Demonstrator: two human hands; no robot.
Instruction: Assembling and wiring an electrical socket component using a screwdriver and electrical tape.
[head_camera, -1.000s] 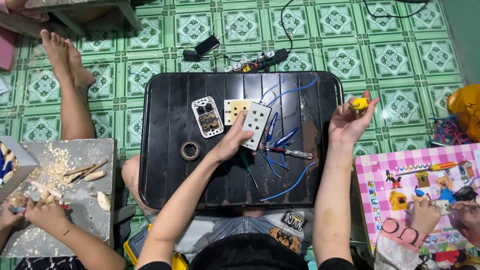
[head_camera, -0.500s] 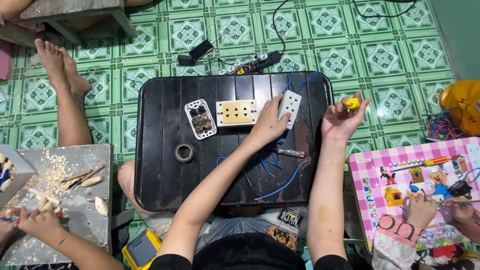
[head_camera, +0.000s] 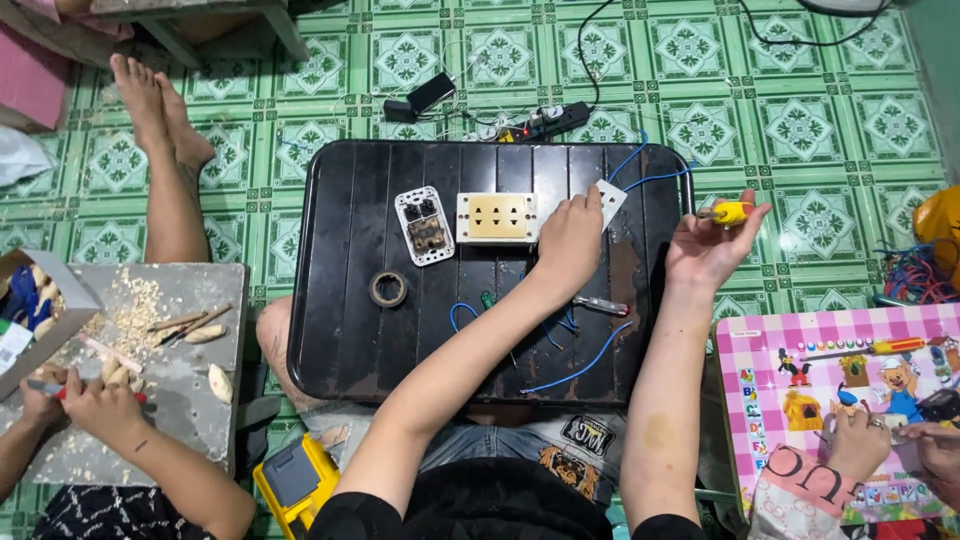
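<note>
I am pinching the light, rigid white plate (head_camera: 608, 203) by its edge at upper centre with my left hand (head_camera: 570, 238); my right hand (head_camera: 706, 248) is gripping a small yellow part (head_camera: 730, 212).

Left hand (head_camera: 570, 240) grips white plate (head_camera: 610, 200); right hand (head_camera: 705, 250) holds yellow tool (head_camera: 730, 212).

The black slatted worktop (head_camera: 340, 260) carries a cream rectangular socket plate (head_camera: 497, 217), a white switch module (head_camera: 424, 225), a tape roll (head_camera: 388, 289) and blue wires (head_camera: 580, 368).

Black short sleeves, bare forearms, and patched blue jeans on the wearer
</note>
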